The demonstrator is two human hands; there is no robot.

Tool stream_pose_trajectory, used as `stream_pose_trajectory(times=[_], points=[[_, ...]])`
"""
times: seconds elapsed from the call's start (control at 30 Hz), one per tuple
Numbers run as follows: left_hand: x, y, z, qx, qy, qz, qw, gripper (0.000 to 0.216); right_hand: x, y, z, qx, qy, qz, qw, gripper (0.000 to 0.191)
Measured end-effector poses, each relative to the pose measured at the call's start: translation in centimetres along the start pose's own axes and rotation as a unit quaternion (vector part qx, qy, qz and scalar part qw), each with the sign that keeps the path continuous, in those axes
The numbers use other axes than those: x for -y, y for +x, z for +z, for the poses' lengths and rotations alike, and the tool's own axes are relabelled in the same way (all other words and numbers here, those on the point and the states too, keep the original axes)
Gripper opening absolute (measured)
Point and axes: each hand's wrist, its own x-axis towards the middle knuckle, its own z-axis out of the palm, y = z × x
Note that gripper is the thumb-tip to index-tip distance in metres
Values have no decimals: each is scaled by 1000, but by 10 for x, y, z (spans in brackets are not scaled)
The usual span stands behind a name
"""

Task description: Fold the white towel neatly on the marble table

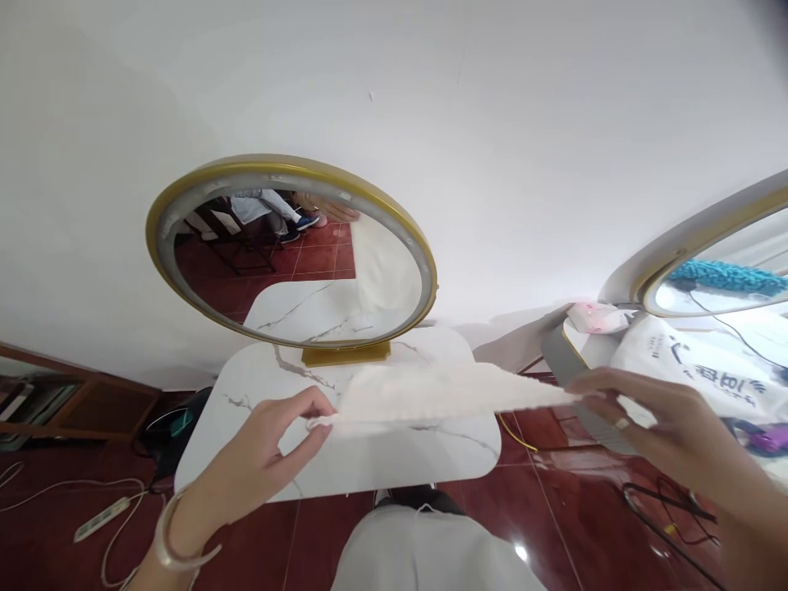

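A white cloth [431, 392] is stretched flat between my two hands above a white marble-look table [382, 460]. My left hand [271, 451], with a silver bangle on the wrist, pinches the cloth's left corner between thumb and fingers. My right hand [640, 410] pinches the cloth's right end with its fingertips. A round gold-framed mirror [292, 250] stands on the table against the white wall and reflects the cloth and the table top.
A second gold-rimmed mirror [714, 271] stands at the right on another table with a white printed bag [702, 361] and a teal duster. A power strip [102, 519] and cables lie on the red tiled floor. A low wooden shelf [67, 402] is at the left.
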Motion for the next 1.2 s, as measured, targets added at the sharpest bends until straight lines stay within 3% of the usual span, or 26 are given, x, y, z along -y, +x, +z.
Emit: stream_pose_trajectory(times=[0.07, 0.17, 0.3, 0.4, 0.47, 0.5, 0.57, 0.63, 0.77, 0.9, 1.07, 1.2], points=[[2, -4, 3, 28, -15, -22, 999, 21, -3, -13, -2, 31, 59, 44, 997, 14], [7, 7, 9, 15, -32, -37, 999, 20, -10, -13, 5, 77, 184, 142, 970, 19], [30, 50, 40, -11, -85, -120, 989, 19, -32, 23, 57, 46, 280, 228, 931, 29], [60, 85, 93, -104, -123, -194, 968, 20, -56, 52, 126, -2, 295, 257, 920, 39], [81, 98, 141, -196, -100, -208, 953, 30, -69, 57, 176, -79, 282, 249, 923, 49], [90, 99, 165, -213, -75, -200, 953, 38, -74, 54, 200, -113, 264, 225, 931, 56], [107, 97, 212, -188, -20, -160, 969, 43, -80, 41, 245, -98, 189, 161, 964, 57], [122, 93, 249, -141, 23, -104, 984, 43, -83, 25, 282, -32, 118, 102, 987, 52], [146, 104, 284, -91, 103, -52, 989, 47, -92, 10, 335, 56, -16, 64, 996, 52], [158, 130, 293, -90, 169, -79, 978, 53, -115, 14, 354, 54, -131, 78, 987, 55], [152, 158, 301, -97, 185, -107, 972, 59, -142, 23, 344, 52, -185, 36, 981, 57], [144, 184, 304, -120, 183, -161, 962, 58, -145, 40, 340, 65, -198, 36, 977, 55]])
